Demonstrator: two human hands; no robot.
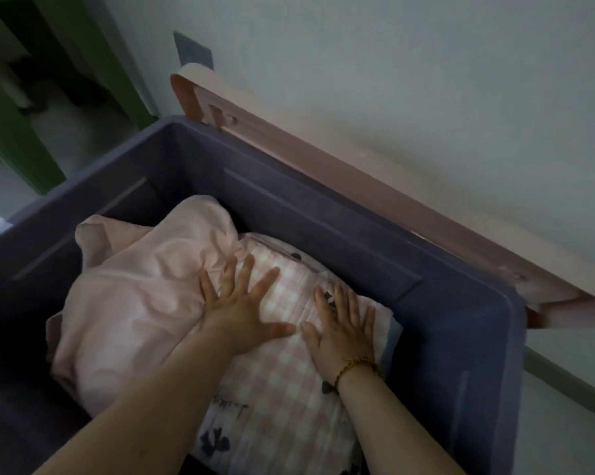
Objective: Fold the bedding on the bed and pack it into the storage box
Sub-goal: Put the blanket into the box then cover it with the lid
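hands: left hand (244, 317) and right hand (342, 332), both spread flat, palms pressing down
bedding: checked quilt (289, 399) and plain pink sheet (135, 303), both already inside the storage box (460, 337)
key bit: pink sheet bulges up left of the hands, so left's nearer
lid (392, 207): open against the wall

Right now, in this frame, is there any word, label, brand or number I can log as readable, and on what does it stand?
Checked bedding: one line of dark cursive script, upside down and blurred; not readable.
Storage box: no label or text visible.
Pink lid: no text visible.
Plain pink sheet: no text.
Nothing in this frame can be quoted.
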